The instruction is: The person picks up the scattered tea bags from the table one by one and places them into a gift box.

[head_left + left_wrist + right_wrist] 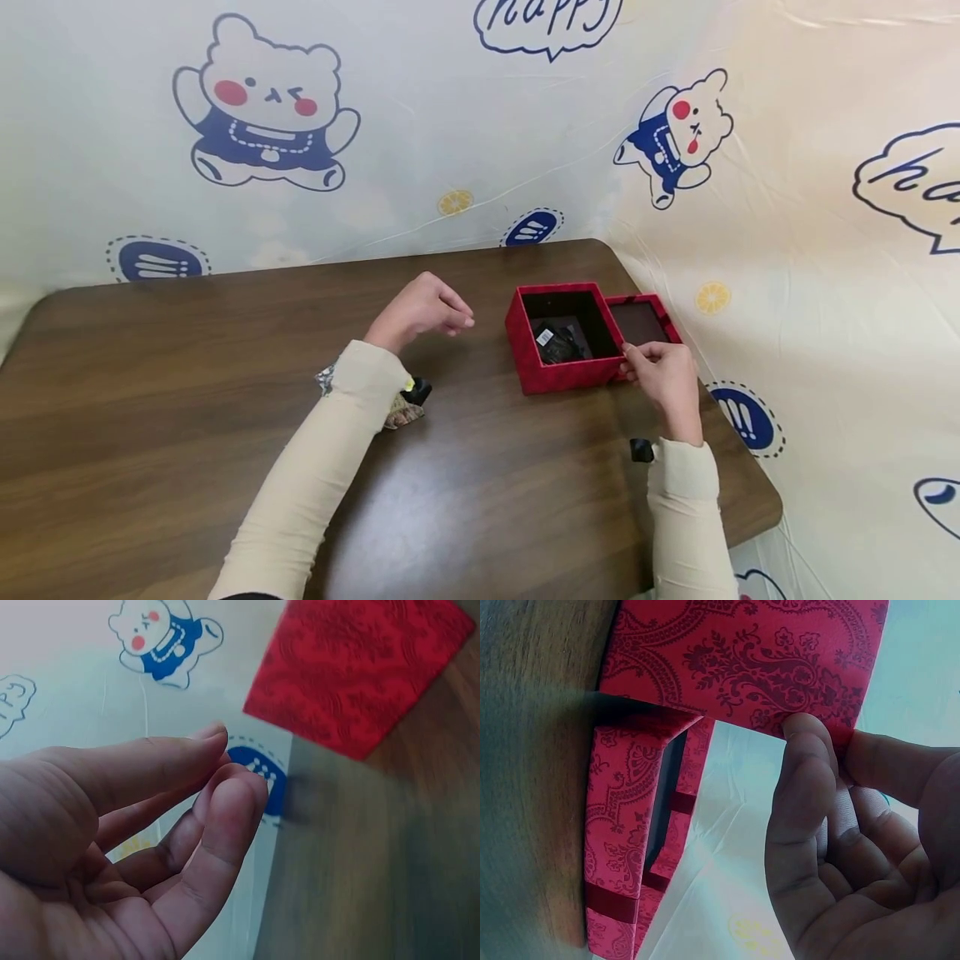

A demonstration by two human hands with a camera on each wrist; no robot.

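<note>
A red patterned box (pixel 558 377) stands uncovered on the table. Inside it lies a small black item (pixel 558 343) with a white label; its kind is unclear. My right hand (pixel 663 375) pinches the box's near right corner between thumb and fingers, which the right wrist view shows close up at the red wall (pixel 780 667). Beside the box, on its right, the red lid (pixel 641 321) lies with its dark inside facing up. My left hand (pixel 423 310) hovers left of the box, fingers loosely bent, holding nothing. The left wrist view shows bare fingertips (pixel 232 810) apart from the box.
Partly hidden beneath the left sleeve, a crumpled patterned piece (pixel 403 414) lies on the brown wooden table (pixel 187 400). A printed cloth (pixel 420 125) hangs behind the table and along its right side. The lid lies close to the table's right edge.
</note>
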